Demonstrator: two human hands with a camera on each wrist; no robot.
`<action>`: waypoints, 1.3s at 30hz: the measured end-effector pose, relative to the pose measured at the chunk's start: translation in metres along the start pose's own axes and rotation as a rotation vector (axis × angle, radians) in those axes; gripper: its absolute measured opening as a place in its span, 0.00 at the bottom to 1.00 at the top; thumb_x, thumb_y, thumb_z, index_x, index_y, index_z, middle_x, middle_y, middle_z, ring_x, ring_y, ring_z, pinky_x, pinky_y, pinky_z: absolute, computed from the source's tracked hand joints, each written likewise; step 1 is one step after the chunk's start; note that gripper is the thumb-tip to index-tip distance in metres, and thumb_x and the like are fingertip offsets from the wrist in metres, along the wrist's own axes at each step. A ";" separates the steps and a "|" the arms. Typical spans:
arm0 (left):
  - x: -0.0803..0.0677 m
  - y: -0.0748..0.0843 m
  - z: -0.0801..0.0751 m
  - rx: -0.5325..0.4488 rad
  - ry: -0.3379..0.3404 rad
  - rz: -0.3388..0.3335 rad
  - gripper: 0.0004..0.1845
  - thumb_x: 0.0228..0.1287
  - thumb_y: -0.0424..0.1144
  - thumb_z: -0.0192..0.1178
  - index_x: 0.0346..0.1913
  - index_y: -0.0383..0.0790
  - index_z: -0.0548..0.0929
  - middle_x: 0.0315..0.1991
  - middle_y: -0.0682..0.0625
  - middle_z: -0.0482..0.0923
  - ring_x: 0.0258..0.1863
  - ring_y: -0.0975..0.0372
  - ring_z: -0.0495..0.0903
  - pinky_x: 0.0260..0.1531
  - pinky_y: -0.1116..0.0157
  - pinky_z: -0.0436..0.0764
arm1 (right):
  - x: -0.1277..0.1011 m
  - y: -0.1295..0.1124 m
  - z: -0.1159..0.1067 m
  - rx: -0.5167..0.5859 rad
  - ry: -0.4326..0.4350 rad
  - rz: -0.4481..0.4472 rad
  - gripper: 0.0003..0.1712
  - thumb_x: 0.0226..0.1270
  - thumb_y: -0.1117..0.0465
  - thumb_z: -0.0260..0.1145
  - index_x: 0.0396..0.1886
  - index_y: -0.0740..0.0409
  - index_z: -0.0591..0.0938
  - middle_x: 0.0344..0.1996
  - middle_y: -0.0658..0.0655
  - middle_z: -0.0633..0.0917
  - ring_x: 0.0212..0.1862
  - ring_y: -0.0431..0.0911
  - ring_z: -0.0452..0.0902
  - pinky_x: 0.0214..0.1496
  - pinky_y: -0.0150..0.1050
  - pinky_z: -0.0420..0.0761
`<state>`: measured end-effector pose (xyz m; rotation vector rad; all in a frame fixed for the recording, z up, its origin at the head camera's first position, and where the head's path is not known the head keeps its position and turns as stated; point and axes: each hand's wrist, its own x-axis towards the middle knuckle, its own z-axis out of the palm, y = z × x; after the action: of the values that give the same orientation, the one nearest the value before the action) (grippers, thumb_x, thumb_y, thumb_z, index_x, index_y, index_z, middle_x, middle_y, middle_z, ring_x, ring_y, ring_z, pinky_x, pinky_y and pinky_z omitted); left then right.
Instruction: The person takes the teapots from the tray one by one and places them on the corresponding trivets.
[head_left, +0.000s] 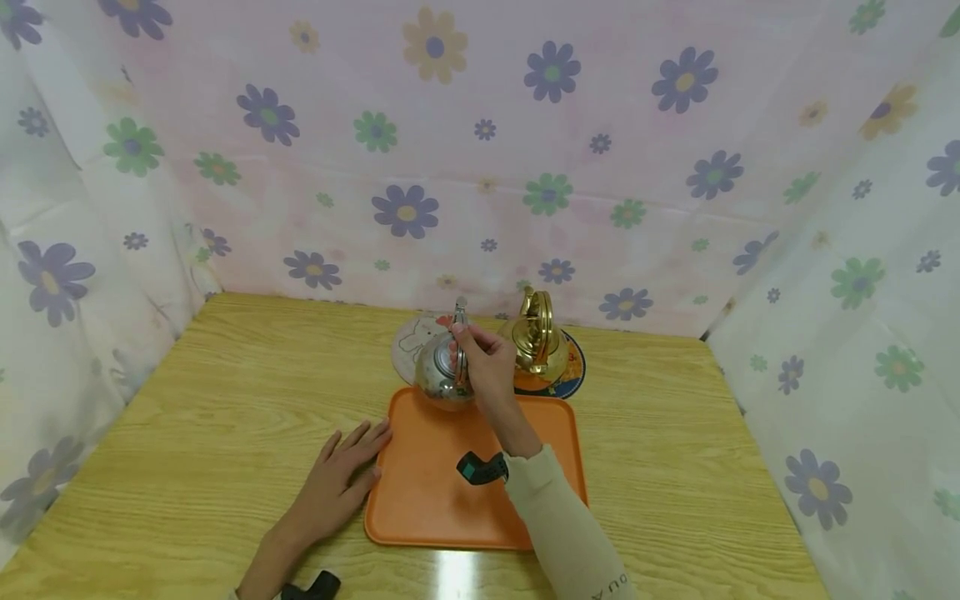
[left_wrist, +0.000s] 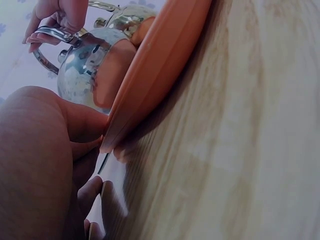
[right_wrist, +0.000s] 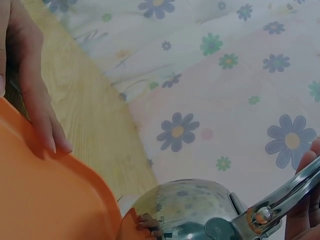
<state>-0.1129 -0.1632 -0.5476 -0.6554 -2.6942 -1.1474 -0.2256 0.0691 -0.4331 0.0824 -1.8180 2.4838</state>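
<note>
My right hand (head_left: 491, 367) grips the upright handle of a silver kettle (head_left: 435, 371). The kettle is over the back left part of an orange tray (head_left: 435, 475); whether its base touches the tray is hidden. In the right wrist view, the fingers are behind the metal handle (right_wrist: 280, 207). My left hand (head_left: 337, 479) lies at the tray's left edge, fingers mostly straight. Its thumb and fingertips touch the rim, as the left wrist view also shows beside the tray (left_wrist: 160, 60).
A gold kettle (head_left: 551, 358) stands behind the tray on a round blue patterned mat (head_left: 576, 367), close to the right hand. Left of it lies a pale round mat (head_left: 408, 337), partly behind the silver kettle. Flowered cloth (head_left: 465, 167) surrounds the wooden table (head_left: 225, 400).
</note>
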 end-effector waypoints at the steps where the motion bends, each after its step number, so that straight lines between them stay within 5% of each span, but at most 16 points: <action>1: 0.000 0.000 0.000 0.003 0.001 0.001 0.26 0.75 0.39 0.58 0.73 0.38 0.74 0.74 0.45 0.69 0.75 0.40 0.62 0.73 0.38 0.46 | 0.000 0.000 0.000 -0.005 -0.001 0.000 0.16 0.72 0.54 0.69 0.47 0.63 0.90 0.24 0.53 0.86 0.20 0.39 0.80 0.14 0.32 0.71; 33: -0.001 0.002 -0.001 0.006 0.006 0.003 0.26 0.75 0.39 0.58 0.72 0.39 0.74 0.74 0.46 0.69 0.75 0.40 0.62 0.75 0.42 0.45 | 0.019 -0.001 0.006 -0.030 0.009 -0.011 0.15 0.74 0.57 0.66 0.44 0.66 0.90 0.24 0.54 0.86 0.17 0.41 0.77 0.13 0.35 0.71; 39: -0.001 0.002 -0.001 -0.001 0.000 -0.001 0.26 0.75 0.39 0.58 0.73 0.39 0.74 0.75 0.46 0.68 0.75 0.40 0.62 0.74 0.40 0.45 | 0.023 -0.001 0.009 -0.049 0.026 -0.016 0.14 0.73 0.58 0.68 0.44 0.67 0.89 0.22 0.49 0.86 0.22 0.42 0.82 0.20 0.32 0.76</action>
<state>-0.1109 -0.1630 -0.5459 -0.6549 -2.6946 -1.1492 -0.2484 0.0612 -0.4279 0.0618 -1.8587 2.4170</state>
